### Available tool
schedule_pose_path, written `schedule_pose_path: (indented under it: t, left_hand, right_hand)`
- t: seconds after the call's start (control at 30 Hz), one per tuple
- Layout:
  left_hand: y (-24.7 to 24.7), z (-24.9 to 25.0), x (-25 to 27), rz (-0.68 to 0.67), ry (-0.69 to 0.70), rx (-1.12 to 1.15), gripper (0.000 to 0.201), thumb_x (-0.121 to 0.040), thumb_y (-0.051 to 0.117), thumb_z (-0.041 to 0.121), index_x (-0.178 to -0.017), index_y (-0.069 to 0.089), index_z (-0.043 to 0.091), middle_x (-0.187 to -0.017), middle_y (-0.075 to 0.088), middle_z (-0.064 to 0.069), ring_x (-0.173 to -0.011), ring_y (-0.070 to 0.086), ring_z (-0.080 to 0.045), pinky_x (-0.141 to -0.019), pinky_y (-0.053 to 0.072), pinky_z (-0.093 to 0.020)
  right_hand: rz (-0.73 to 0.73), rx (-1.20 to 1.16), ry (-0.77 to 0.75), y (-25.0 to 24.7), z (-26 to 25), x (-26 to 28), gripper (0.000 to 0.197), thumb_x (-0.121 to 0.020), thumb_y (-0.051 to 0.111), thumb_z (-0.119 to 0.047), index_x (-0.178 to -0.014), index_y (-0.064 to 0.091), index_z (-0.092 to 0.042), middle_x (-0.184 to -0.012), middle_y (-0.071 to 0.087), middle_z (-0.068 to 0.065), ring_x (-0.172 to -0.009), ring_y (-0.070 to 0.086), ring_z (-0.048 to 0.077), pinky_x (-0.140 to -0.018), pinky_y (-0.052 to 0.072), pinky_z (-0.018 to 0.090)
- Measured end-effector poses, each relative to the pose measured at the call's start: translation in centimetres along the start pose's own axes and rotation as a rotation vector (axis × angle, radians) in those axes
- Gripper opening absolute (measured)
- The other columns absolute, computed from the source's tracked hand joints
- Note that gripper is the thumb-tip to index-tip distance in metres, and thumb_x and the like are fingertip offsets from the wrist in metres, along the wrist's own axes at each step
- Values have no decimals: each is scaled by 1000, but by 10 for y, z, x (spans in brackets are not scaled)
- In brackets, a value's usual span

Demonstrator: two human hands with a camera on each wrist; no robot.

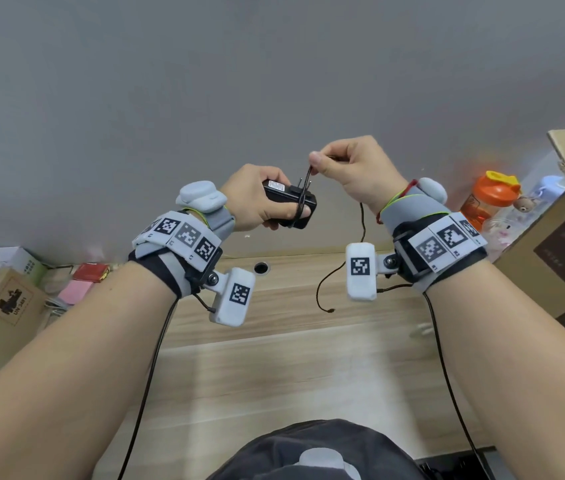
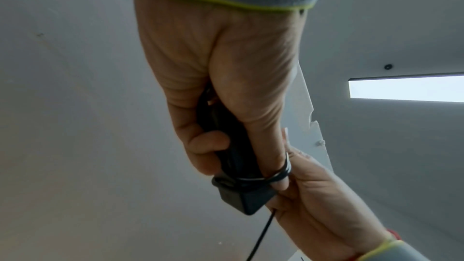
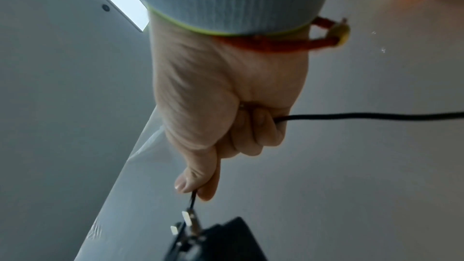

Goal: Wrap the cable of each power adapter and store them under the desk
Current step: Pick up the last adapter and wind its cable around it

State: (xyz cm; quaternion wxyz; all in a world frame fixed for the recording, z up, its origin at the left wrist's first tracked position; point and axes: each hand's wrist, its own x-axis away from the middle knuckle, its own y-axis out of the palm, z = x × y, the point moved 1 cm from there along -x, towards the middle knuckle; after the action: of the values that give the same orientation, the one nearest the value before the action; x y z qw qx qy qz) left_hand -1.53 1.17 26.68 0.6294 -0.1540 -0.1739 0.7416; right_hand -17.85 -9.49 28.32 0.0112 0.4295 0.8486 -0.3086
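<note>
My left hand [image 1: 256, 199] grips a black power adapter [image 1: 291, 204] in the air above the desk, its two metal prongs [image 1: 303, 183] pointing up. Thin black cable [image 1: 303, 199] is looped around the adapter body and over my left thumb [image 2: 276, 166]. My right hand [image 1: 346, 168] pinches the cable between thumb and forefinger just above the prongs. The loose cable tail [image 1: 336, 271] hangs from my right fist toward the desk. In the left wrist view the adapter [image 2: 241, 195] shows with the loops at its end. The right wrist view shows the pinched cable [image 3: 193, 197] and the prongs [image 3: 187, 217].
A light wooden desk [image 1: 291, 358] with a round cable hole [image 1: 261, 267] lies below. Cardboard boxes [image 1: 0, 306] and small packets stand at the left. At the right are an orange bottle [image 1: 492, 195] and a large box [image 1: 558, 244]. A grey wall stands behind.
</note>
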Motion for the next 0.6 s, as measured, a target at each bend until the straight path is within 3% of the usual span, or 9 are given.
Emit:
schedule_pose_path:
  t: [0.13,0.27,0.33,0.4,0.47,0.53,0.6]
  left_hand:
    - [3,14,3,-32,68,89,25,-76,84,12,-79,60,12,-67,65,-15,-52,58,-26,-49,48,-28]
    - [2,21,1,41,82,183,23,-79,81,13,-82,59,9,-61,67,-7,-48,59,-21,-46,46,-23]
    - [1,20,-2,97,73,240,26,-79,81,17,-83,57,8,-62,67,-7,-49,59,-22,-47,47,-25]
    - [-1,18,-5,161,55,306,28,-80,81,18,-80,54,11,-64,67,-10,-51,60,-25,-47,46,-25]
    - [-3,15,-8,217,34,347,30,-80,81,19,-80,52,12,-61,67,-8,-49,59,-24,-46,45,-24]
    - [-6,11,-11,267,8,349,33,-79,82,22,-82,51,11,-58,67,-5,-46,58,-20,-46,45,-24]
    - [-11,4,-14,305,-18,336,35,-77,84,24,-82,52,11,-62,67,-5,-46,58,-18,-46,47,-24]
  right_hand:
    - [13,-49,50,6,9,-1,27,-96,63,-29,-71,66,-18,-55,49,-13,-54,37,3,-55,31,16]
    - [19,-77,88,19,11,7,28,-100,55,-19,-82,66,0,-42,42,-16,-41,33,1,-46,26,12]
    - [-14,-63,122,26,9,14,23,-99,53,-12,-87,69,-1,-40,44,-18,-39,36,-1,-46,28,11]
    - [-74,-67,134,33,7,19,27,-100,52,-17,-79,68,-11,-39,41,-18,-39,33,1,-48,26,16]
    - [-128,-51,126,39,6,23,26,-101,52,-23,-83,69,-15,-39,42,-18,-41,36,0,-50,28,15]
    - [-164,-10,95,42,6,24,23,-101,54,-25,-93,73,-14,-49,53,-21,-53,47,-6,-61,35,12]
    - [-175,54,67,44,7,23,21,-97,59,-31,-94,77,-22,-65,60,-16,-66,49,-3,-70,39,20]
